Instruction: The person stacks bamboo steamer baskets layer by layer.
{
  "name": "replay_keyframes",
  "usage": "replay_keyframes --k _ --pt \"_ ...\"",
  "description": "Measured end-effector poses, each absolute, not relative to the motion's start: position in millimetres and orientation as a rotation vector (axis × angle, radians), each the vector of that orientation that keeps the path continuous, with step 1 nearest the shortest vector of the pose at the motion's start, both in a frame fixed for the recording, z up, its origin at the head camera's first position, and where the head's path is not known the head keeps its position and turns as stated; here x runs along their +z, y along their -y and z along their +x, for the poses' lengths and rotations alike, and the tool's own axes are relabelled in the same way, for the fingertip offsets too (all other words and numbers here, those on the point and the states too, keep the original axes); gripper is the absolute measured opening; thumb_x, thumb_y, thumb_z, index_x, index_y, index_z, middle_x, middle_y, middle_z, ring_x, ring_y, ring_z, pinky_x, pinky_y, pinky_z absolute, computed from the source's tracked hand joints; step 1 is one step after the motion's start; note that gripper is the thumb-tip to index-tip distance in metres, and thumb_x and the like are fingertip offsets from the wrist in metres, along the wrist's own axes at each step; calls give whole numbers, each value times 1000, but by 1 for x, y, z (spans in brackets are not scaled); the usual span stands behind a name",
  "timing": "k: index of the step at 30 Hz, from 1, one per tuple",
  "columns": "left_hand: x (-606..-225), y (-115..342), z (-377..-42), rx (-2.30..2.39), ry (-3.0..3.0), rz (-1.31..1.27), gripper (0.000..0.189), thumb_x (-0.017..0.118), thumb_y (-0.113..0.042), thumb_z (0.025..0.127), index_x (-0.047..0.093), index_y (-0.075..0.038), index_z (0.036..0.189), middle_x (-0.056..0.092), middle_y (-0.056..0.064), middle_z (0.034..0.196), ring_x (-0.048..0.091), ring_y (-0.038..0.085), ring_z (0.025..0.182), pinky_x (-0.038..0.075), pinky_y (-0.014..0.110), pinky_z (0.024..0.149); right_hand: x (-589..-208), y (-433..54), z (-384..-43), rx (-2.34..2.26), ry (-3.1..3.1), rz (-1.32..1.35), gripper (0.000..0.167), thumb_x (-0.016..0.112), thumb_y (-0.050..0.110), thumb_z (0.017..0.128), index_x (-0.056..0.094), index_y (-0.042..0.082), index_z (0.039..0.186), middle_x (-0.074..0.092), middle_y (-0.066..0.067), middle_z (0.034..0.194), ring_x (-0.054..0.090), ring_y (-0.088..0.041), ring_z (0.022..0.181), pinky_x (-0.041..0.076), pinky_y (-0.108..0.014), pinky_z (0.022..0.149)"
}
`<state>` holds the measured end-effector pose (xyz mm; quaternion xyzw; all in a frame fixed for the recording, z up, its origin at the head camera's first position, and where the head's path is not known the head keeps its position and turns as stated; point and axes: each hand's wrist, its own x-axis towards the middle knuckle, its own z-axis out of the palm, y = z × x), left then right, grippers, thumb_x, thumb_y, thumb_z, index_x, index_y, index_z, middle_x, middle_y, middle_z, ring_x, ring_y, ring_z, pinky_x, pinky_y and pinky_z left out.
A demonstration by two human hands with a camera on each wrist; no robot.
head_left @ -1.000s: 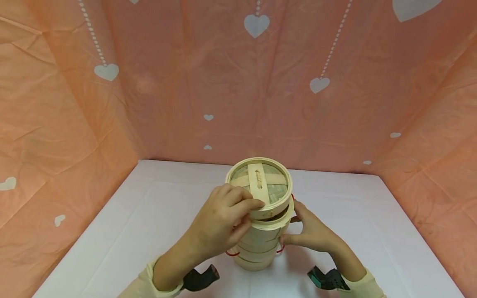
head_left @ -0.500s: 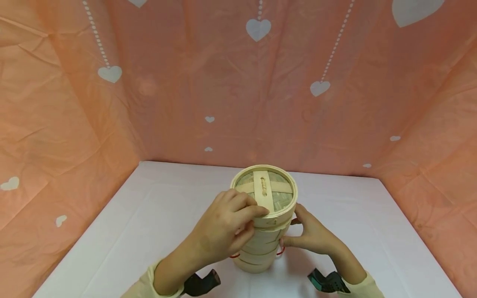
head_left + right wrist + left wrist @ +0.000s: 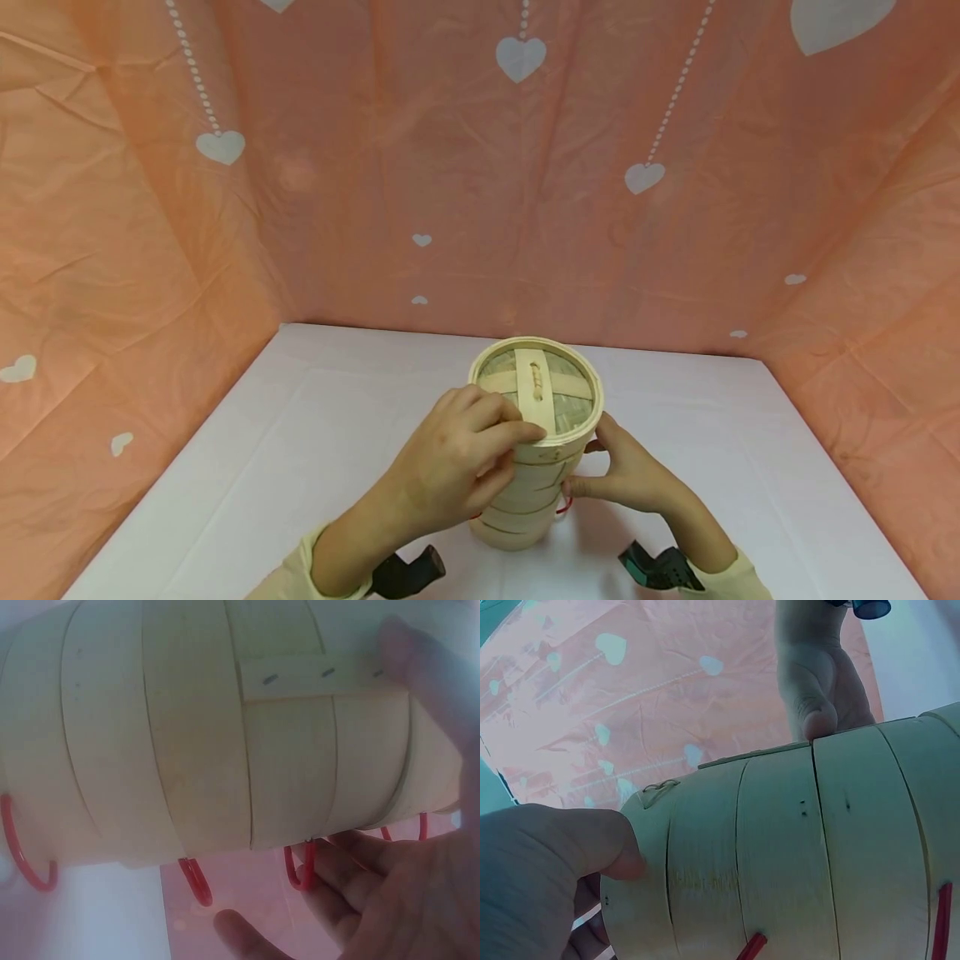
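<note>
A tall stack of round bamboo steamer baskets (image 3: 517,500) stands on the white table, with a woven bamboo lid (image 3: 573,408) on top. My left hand (image 3: 457,462) holds the lid's near left rim, with the thumb lower down beside it. In the left wrist view, that hand's finger (image 3: 607,847) lies against the pale band at the stack's end. My right hand (image 3: 630,471) grips the right side of the upper baskets between thumb and fingers. Seen from the right wrist, its thumb (image 3: 424,664) lies on the wall and several fingers are near the small red loops (image 3: 300,870).
A white cloth (image 3: 337,400) covers the table. Orange curtains (image 3: 375,167) with white hearts close it in at the back and both sides. Dark straps with camera mounts (image 3: 405,573) sit at the wrists.
The lid was tilted with a dark gap under its near edge; it has come down and slightly right, closing the gap. My left hand moved with it. The right hand has barely moved.
</note>
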<state>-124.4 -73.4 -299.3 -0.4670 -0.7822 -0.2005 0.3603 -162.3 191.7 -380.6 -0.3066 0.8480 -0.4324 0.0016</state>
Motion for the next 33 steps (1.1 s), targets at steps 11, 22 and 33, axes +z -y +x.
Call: replay_keyframes --k 11,22,33 --pt "-301 75 -126 -518 2030 -1202 34 67 -4 70 72 -18 101 61 -6 92 52 11 86 45 29 79 -381 -191 -162 -1360 -2665 -932 102 86 28 68 26 9 149 43 -14 145 45 -12 125 52 -35 88" --pt "-302 77 -127 -556 2027 -1199 35 66 -3 70 72 -19 101 61 -6 93 52 11 86 45 28 77 -380 -191 -164 -1336 -2663 -904 100 86 28 68 29 9 148 45 -14 143 46 -18 124 52 -35 89" --pt "-304 78 -131 -560 2007 -1226 37 66 -4 69 72 -19 101 60 -6 94 52 11 87 45 28 78 -380 -192 -162 -1335 -2667 -892 98 86 28 68 31 8 147 47 -14 140 47 -19 123 52 -35 89"
